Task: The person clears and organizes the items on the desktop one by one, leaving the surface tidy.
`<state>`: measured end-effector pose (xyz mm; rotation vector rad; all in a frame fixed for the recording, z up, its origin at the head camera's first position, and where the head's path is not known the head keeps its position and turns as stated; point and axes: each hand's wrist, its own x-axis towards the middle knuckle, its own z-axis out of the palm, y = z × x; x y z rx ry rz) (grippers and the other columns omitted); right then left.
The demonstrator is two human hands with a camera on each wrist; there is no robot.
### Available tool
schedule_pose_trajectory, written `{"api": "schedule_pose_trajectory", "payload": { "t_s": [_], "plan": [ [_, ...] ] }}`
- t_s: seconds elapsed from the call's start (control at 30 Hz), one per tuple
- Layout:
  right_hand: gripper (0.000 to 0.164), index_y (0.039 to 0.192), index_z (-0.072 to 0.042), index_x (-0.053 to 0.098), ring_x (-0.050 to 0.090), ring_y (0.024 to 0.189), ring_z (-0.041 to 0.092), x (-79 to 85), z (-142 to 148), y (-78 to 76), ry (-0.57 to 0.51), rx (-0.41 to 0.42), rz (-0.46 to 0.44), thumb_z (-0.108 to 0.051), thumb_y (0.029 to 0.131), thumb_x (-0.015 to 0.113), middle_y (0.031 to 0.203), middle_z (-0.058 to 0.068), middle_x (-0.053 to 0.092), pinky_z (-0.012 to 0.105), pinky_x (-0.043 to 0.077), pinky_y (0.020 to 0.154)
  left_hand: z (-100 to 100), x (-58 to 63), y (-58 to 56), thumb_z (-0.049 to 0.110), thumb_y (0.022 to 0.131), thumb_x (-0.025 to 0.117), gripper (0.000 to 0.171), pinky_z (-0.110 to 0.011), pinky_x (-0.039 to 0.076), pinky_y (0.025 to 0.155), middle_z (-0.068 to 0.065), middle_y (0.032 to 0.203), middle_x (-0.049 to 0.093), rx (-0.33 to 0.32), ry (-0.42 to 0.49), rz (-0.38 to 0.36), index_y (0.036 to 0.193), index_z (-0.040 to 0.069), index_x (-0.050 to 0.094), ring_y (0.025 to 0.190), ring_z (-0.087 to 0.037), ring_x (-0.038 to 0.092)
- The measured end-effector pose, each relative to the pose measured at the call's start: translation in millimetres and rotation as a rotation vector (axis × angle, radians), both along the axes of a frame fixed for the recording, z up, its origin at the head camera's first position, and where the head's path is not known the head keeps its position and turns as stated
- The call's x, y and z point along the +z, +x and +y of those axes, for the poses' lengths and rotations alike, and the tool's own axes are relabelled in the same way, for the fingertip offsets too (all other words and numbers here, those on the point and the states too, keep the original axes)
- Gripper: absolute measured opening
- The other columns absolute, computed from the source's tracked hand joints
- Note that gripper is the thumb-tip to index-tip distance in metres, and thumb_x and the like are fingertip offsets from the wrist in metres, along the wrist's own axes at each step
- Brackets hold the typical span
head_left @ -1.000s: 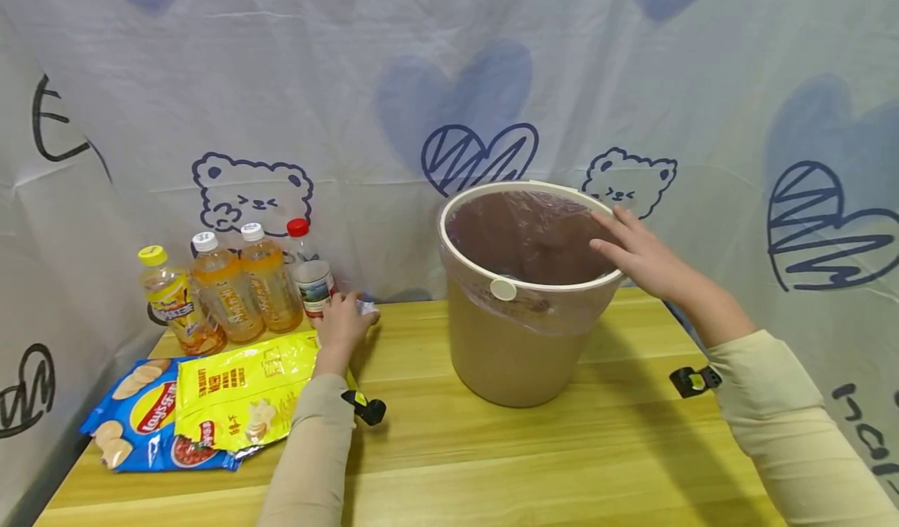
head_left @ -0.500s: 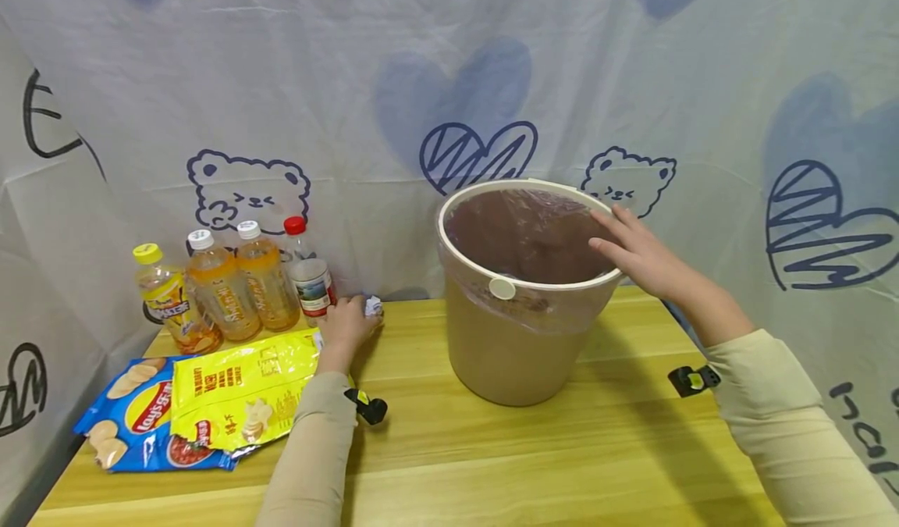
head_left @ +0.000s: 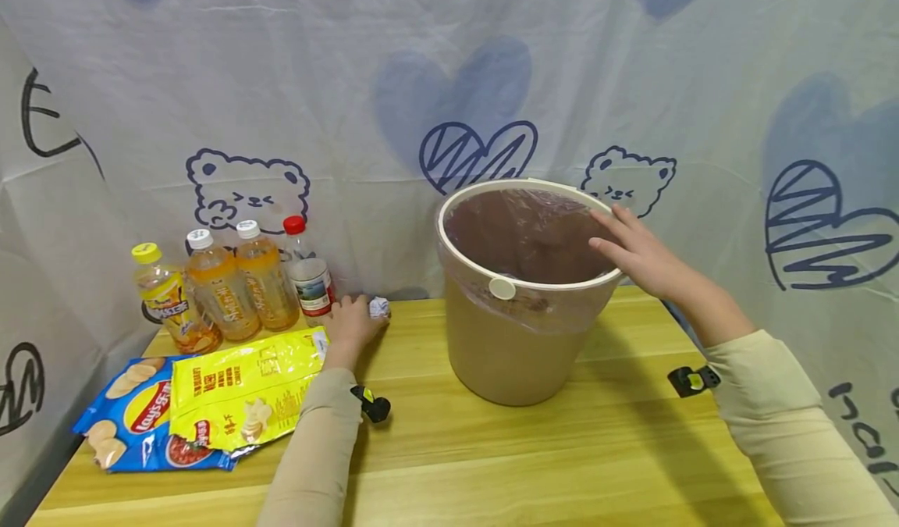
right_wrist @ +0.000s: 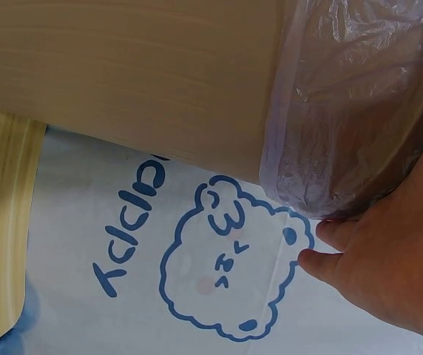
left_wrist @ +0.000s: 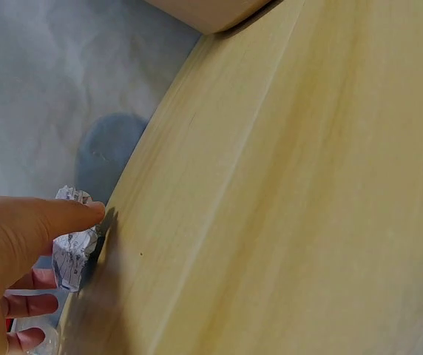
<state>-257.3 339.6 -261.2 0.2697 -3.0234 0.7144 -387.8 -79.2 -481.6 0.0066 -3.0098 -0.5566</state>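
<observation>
My left hand (head_left: 351, 328) is at the table's back edge, just right of the red-capped bottle (head_left: 312, 285). Its thumb and forefinger pinch a crumpled paper ball (left_wrist: 75, 259), white with dark print; the other fingers are spread below it in the left wrist view. The paper ball (head_left: 379, 307) shows past the fingertips in the head view. On the far right, my right hand (head_left: 642, 258) rests across the rim of a beige bin (head_left: 516, 363), fingers spread and fairly straight. A clear plastic liner (right_wrist: 344, 96) is folded over the rim.
Left of my left hand stand three more bottles, one yellow-capped (head_left: 172, 300) and two white-capped (head_left: 225, 293). In front lie a yellow snack bag (head_left: 246, 386) and a blue Lay's chip bag (head_left: 133, 418), overlapping. A printed cloth (head_left: 337, 82) hangs behind the wooden table (head_left: 492, 464).
My left hand has shifted slightly right, away from the red-capped bottle, and the paper ball has moved with it. My right hand stays on the bin's rim.
</observation>
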Motion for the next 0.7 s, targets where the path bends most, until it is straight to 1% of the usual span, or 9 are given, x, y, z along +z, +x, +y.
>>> {"api": "schedule_pose_trajectory", "payload": {
  "t_s": [0.17,0.33,0.47,0.7],
  "plan": [
    [0.067,0.158,-0.018,0.012,-0.005,0.149,0.047,-0.3,0.3,-0.2,-0.004,-0.001,-0.004,-0.048,0.102,0.035,0.164,0.017,-0.009,0.075,0.006,0.110,1.3,0.2,-0.2,0.050,0.082,0.070,0.065,-0.063,0.039,0.096,-0.024,0.124,0.055,-0.016,-0.001,0.011,0.126,0.005,0.057,0.117,-0.044,0.048],
    [0.067,0.158,-0.018,0.012,-0.005,0.149,0.047,-0.4,0.2,-0.4,-0.008,0.000,-0.003,-0.048,0.102,0.035,0.164,0.017,-0.009,0.075,0.007,0.110,2.2,1.1,1.0,0.051,0.082,0.069,0.066,-0.064,0.035,0.099,-0.022,0.124,0.055,-0.035,-0.005,0.005,0.127,0.004,0.056,0.119,-0.043,0.047],
    [0.067,0.158,-0.018,0.012,-0.006,0.149,0.047,-1.0,0.5,-0.4,-0.011,0.003,-0.004,-0.048,0.102,0.035,0.164,0.017,-0.009,0.075,0.007,0.109,2.9,2.4,2.8,0.051,0.083,0.069,0.065,-0.063,0.033,0.101,-0.021,0.124,0.055,-0.046,-0.009,0.014,0.127,0.005,0.056,0.119,-0.042,0.046],
    [0.067,0.157,-0.015,0.013,-0.005,0.149,0.047,-0.1,-0.1,1.1,-0.020,0.009,0.006,-0.045,0.102,0.036,0.164,0.019,-0.007,0.073,0.006,0.111,4.4,6.8,7.3,0.051,0.083,0.068,0.063,-0.058,0.034,0.095,-0.019,0.122,0.056,-0.058,-0.013,0.039,0.124,0.005,0.056,0.118,-0.040,0.046]
  ]
}}
